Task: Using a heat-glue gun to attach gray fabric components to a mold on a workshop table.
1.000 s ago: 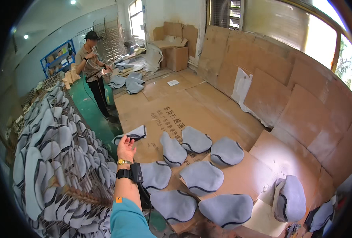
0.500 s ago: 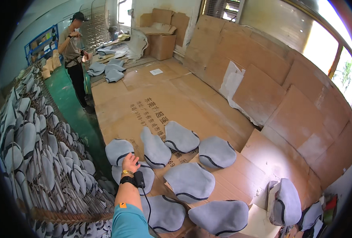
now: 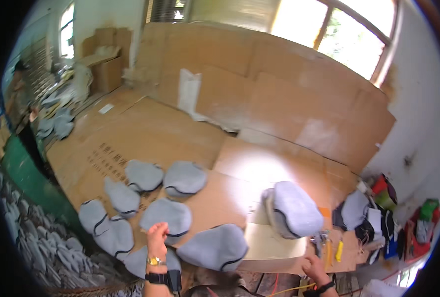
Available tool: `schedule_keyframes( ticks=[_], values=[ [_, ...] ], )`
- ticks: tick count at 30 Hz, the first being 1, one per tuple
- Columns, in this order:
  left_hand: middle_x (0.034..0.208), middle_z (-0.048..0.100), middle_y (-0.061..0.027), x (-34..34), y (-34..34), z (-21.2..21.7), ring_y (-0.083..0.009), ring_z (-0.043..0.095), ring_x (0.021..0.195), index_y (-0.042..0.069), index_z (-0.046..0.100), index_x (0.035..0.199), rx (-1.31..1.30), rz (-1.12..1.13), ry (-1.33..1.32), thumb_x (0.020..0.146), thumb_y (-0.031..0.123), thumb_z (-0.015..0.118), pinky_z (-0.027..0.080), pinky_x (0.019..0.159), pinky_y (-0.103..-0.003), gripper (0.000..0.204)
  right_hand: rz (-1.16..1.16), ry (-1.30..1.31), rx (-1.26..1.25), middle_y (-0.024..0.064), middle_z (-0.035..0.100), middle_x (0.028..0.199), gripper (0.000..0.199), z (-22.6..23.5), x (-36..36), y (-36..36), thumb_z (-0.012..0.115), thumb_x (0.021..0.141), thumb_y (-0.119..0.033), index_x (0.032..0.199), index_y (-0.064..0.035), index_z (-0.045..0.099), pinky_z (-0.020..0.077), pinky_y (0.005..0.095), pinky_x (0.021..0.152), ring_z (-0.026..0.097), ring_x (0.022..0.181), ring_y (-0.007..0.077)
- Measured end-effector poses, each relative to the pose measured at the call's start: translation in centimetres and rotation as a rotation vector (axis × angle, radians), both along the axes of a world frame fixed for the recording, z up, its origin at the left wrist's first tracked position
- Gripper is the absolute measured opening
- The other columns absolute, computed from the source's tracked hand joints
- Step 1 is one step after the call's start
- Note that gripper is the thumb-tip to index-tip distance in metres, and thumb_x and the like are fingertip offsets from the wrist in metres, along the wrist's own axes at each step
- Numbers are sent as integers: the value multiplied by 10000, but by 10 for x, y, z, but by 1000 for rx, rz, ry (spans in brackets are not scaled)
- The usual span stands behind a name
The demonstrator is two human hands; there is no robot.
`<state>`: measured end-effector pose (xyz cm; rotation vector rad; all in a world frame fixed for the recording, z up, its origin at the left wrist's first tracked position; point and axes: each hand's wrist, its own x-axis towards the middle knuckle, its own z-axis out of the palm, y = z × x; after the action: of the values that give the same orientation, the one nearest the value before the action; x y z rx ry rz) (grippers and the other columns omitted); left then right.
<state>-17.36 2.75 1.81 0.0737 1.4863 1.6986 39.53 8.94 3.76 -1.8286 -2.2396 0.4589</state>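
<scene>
My left hand hovers over the near side of a grey cloth-like piece with a dark edging band. Its fingers are loosely bent, with no object visible in them. My right hand is at the table's near edge, beside the metal hand tool, its fingers loosely apart and nothing seen in them. Several similar grey pieces lie around: a large one to the right of my left hand, others farther back and left. A thick grey bundle sits on a cream sheet.
Cardboard covers the table and stands along the wall. A yellow-handled tool and a red bag are at the right. Many grey pieces fill a rack at lower left. Another person stands far left.
The view has swung right. My left hand has left the grey piece at the left and is over a middle one. My right hand has come into view by the tools.
</scene>
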Motion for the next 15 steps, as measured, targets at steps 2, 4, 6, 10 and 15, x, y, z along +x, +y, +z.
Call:
schedule_keyframes(
  ticks=[2,4,6,10,15],
  values=[
    [687,577,33,58,11,19,-67,524,639,101,618,806,53,-130,39,739,154,633,355,598,-219,87,-40,-31,-25,185,575,976,381,-1,8,6,682,651,-217,983,-52,594,442,393,826,537,944,342],
    [693,587,26,117,27,37,-64,524,640,85,629,805,101,-254,85,736,152,645,360,594,-212,97,-26,-15,9,183,580,949,372,-5,19,18,695,650,-219,969,-49,606,456,392,794,552,913,340],
    [700,590,26,175,48,56,-63,523,655,75,637,809,125,-378,71,737,177,658,361,598,-213,126,-10,-21,24,178,575,965,374,-13,36,26,696,649,-208,972,-45,601,448,389,810,544,928,338],
    [689,577,30,272,92,80,-60,499,648,68,642,797,40,-534,25,734,228,692,347,595,-199,179,10,149,64,180,547,1013,446,-30,79,50,709,633,-189,1023,-30,561,423,385,854,510,981,341],
    [668,553,11,327,126,86,-61,463,629,52,616,739,-54,-472,97,689,215,744,312,551,-186,213,-79,220,239,197,465,1063,517,-37,107,72,691,592,-148,1040,8,487,360,430,886,416,1017,368]
  ],
)
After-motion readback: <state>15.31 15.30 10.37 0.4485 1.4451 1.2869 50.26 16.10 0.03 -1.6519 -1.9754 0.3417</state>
